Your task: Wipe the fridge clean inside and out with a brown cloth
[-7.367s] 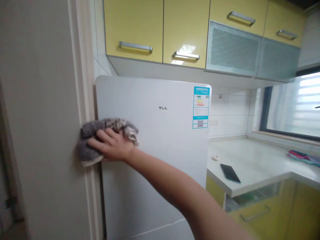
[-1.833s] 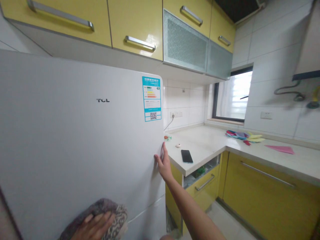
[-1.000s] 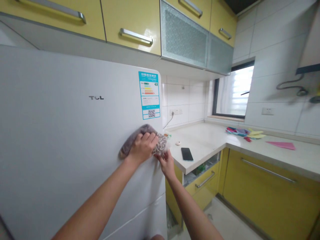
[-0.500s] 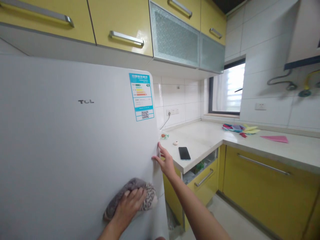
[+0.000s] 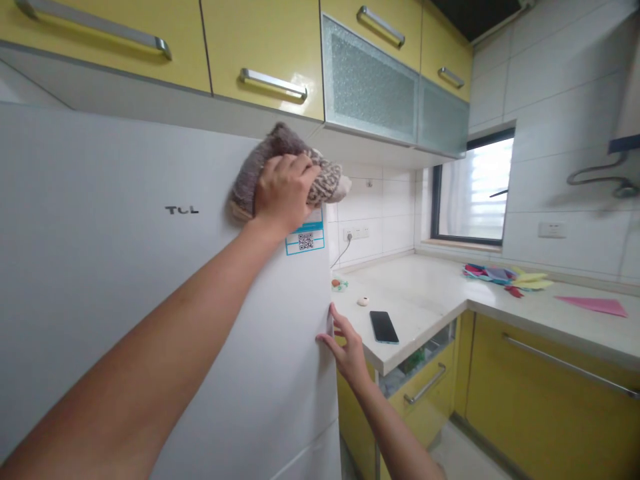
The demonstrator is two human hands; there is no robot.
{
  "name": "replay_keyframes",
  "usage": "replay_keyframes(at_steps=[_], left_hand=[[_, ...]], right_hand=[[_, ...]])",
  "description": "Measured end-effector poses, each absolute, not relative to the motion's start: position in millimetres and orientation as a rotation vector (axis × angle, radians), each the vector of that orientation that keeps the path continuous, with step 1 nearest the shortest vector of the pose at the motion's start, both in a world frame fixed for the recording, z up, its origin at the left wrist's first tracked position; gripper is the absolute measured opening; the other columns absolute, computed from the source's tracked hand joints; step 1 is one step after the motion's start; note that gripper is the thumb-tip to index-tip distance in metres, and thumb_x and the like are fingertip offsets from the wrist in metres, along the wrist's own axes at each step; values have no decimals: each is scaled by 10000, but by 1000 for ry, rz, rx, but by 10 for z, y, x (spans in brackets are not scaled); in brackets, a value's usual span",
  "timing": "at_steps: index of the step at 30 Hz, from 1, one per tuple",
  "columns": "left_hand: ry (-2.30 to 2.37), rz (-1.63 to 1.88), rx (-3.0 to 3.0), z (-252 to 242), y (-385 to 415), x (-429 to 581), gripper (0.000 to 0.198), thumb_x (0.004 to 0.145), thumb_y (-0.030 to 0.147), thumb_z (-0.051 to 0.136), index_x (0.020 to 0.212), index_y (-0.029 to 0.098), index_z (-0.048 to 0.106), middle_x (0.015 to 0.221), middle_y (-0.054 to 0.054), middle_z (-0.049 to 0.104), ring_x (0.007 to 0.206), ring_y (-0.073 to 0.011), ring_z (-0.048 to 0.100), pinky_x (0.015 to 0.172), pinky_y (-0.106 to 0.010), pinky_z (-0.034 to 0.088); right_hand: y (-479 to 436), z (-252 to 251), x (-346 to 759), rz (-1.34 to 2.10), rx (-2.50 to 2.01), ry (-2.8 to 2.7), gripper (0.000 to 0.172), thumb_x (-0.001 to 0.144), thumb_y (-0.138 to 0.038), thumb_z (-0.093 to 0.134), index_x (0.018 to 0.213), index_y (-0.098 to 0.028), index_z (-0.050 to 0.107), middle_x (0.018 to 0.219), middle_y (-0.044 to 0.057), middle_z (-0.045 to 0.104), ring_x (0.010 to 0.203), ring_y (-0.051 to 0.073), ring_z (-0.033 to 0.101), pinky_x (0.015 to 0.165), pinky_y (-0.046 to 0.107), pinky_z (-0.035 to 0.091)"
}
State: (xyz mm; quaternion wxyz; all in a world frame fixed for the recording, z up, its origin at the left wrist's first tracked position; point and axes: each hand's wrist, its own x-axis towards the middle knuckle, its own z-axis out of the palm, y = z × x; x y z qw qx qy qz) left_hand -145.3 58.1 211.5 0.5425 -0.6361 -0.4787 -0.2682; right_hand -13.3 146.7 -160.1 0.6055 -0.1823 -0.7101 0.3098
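My left hand (image 5: 286, 188) presses a folded cloth (image 5: 250, 177), brown-grey with a patterned part, to the upper right of the refrigerator door's white front. The cloth and hand cover most of a blue-and-white energy label (image 5: 306, 241); its QR code shows below my wrist. Lower down, my right hand (image 5: 347, 343) grips the right edge of the refrigerator door (image 5: 150, 300), thumb on the front and fingers around the side. Dark TCL letters (image 5: 182, 210) stand left of the cloth.
Yellow wall cabinets (image 5: 265, 47) hang just above the refrigerator. On the white countertop (image 5: 425, 280) to the right lie a phone (image 5: 384, 327), a small round white item (image 5: 363, 301) and a pile of colourful cloths (image 5: 505, 275). A pink piece (image 5: 593, 305) lies farther right.
My left hand has carried the cloth up the door from its lower part to the label. My right hand stays at the door edge. The view has shifted slightly.
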Motion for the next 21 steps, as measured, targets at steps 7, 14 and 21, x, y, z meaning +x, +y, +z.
replay_keyframes(at_steps=[7,14,21], left_hand=[[-1108,-266,-2058,334,620,-1305,316,996,96,531,1251,172,702,1209,-106,737,1162,-252,639,1041,-427,473],[-1327,-164,-2201,-1696,189,-1366,436,971,41,568,1376,159,677,1306,-95,779,1159,-212,739,997,-339,581],[-1545,59,-2313,-3048,-863,-1848,679,757,8,558,1296,354,784,1247,12,830,1061,-231,820,901,-365,686]], right_hand=[[1456,-2056,-160,677,-593,-1692,593,1014,-521,670,1518,-211,649,1471,153,663,1289,321,684,1014,440,627],[1035,-2909,368,637,-920,-2034,284,831,-269,723,1081,-190,833,1193,174,782,1144,369,743,1031,459,589],[780,-3249,1046,611,-1157,-2115,390,999,-300,436,1107,-216,802,1329,138,720,1206,286,714,1058,398,535]])
